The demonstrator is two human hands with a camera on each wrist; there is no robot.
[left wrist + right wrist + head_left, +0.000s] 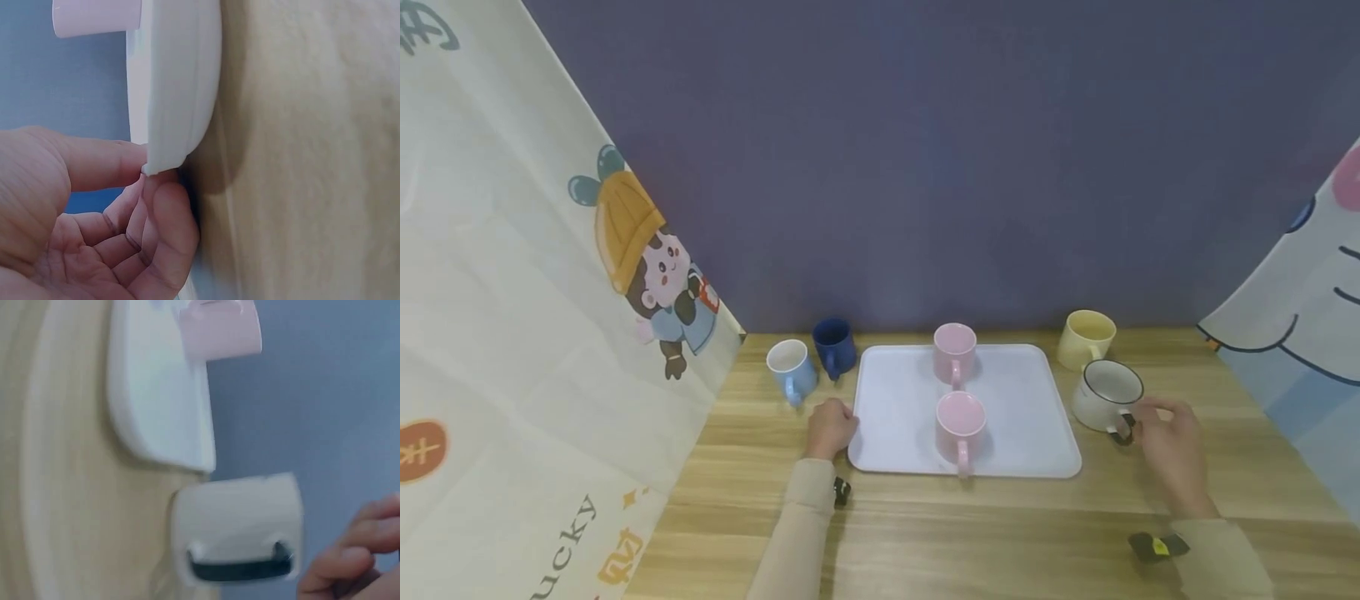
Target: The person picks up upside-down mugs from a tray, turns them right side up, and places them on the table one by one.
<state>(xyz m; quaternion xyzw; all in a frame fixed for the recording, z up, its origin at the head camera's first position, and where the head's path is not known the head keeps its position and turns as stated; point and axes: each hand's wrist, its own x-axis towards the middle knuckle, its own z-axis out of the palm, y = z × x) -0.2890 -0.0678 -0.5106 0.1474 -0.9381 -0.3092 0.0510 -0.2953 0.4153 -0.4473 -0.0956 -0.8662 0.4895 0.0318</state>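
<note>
My left hand (831,427) grips the left edge of a white tray (891,417); in the left wrist view the thumb (103,164) is on top of the rim and the curled fingers lie under it. Two pink mugs stand on the tray, one (953,358) at the back and one (960,429) in front. My right hand (1171,450) is beside a white mug (1097,407) with a black rim and black handle (240,570). In the right wrist view the loosely bent fingers (350,559) are apart from that mug and hold nothing.
Behind the white mug stands a yellow mug (1084,340). Left of the tray are a light blue mug (796,375) and a dark blue mug (835,346) on the wooden table (970,533). A dark blue backdrop (925,167) rises behind; printed cloths (490,250) hang at the sides.
</note>
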